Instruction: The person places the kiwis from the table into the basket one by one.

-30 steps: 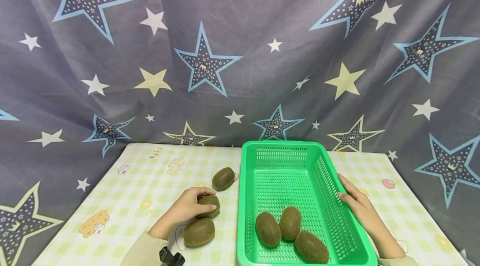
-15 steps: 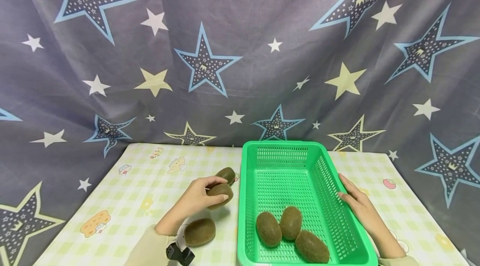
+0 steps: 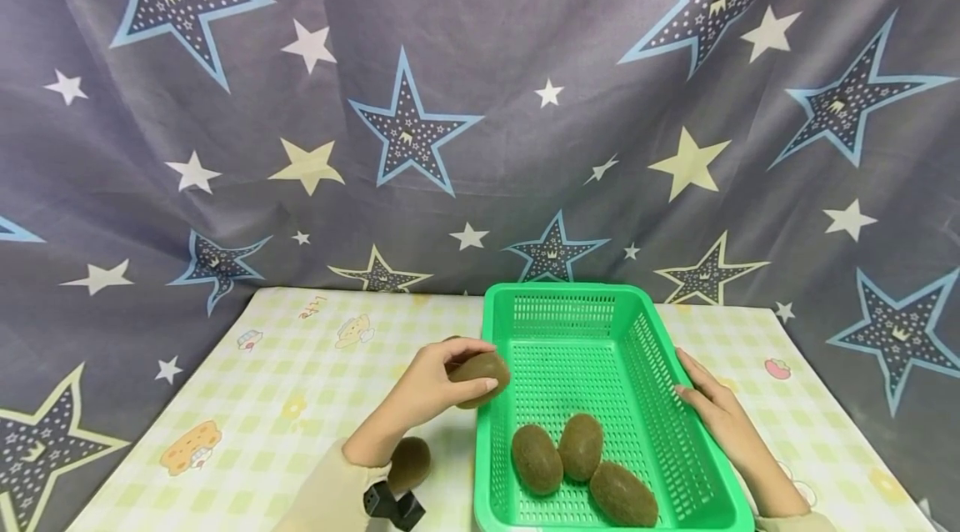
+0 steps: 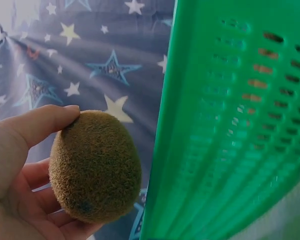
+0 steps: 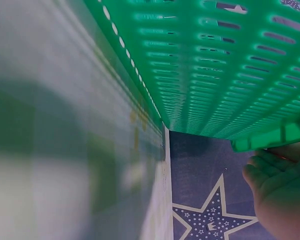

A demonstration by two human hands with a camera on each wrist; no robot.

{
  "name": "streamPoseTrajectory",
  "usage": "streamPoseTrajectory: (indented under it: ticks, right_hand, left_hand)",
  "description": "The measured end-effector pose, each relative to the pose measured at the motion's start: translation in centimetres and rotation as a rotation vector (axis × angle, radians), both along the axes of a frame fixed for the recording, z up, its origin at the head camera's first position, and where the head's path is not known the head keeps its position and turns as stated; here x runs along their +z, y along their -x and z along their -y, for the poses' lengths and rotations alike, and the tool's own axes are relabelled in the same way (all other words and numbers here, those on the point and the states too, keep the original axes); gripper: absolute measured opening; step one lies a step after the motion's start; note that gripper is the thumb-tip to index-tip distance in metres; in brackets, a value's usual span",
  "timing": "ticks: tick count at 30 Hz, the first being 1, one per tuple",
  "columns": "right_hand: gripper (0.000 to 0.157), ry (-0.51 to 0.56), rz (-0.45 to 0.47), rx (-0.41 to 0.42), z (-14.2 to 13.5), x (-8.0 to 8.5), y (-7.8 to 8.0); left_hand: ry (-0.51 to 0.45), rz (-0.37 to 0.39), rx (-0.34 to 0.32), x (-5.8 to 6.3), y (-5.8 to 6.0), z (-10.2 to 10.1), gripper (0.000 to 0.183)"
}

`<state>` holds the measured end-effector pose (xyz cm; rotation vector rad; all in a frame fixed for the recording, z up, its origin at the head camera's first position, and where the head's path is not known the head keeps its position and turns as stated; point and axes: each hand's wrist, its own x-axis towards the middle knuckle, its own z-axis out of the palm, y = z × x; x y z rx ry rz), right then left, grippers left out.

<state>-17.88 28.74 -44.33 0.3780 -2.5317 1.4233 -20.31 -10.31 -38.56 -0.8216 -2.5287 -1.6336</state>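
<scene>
A brown kiwi (image 3: 483,380) is pinched between the thumb and fingers of my left hand (image 3: 429,388), overlapping the left rim of the green plastic basket (image 3: 486,457) in the head view. The left wrist view has this fuzzy kiwi (image 4: 96,167) beside the basket's wall (image 4: 190,130). On the basket's floor, toward the near end, lie three kiwis (image 3: 581,447). My right hand (image 3: 723,424) rests against the basket's outer right side with its fingers extended; in the right wrist view, that hand (image 5: 285,185) has its fingertips right at the rim.
Another kiwi (image 3: 411,464) lies on the checked tablecloth (image 3: 247,399), partly covered by my left wrist. Behind my left fingers, one more kiwi is almost hidden. A grey curtain (image 3: 480,148) with stars hangs behind the table.
My left hand has lifted the kiwi from between two others on the cloth and carried it right, up to the basket's rim. My right hand and the basket have stayed in place.
</scene>
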Motion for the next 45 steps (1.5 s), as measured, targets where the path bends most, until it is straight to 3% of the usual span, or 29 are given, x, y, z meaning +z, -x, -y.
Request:
streamPoseTrajectory:
  ticks: [12,24,33,45]
  right_hand:
    - [0.052,0.003,-0.011,-0.001,0.0,-0.2,0.0]
    - [0.052,0.009,-0.016,0.002,0.0,-0.4,0.1]
    - [0.052,0.014,-0.008,0.001,0.0,-0.3,0.0]
    - [0.053,-0.008,0.047,0.004,-0.1,0.0,0.0]
  left_hand:
    - [-0.073,0.021,-0.092,-0.7,0.3,-3.3,0.035]
    - [-0.063,0.011,-0.148,-1.4,0.5,-4.1,0.036]
    - [-0.066,0.026,-0.168,-1.9,0.7,-2.9,0.034]
    - [-0.054,-0.005,-0.074,-2.8,0.2,1.0,0.034]
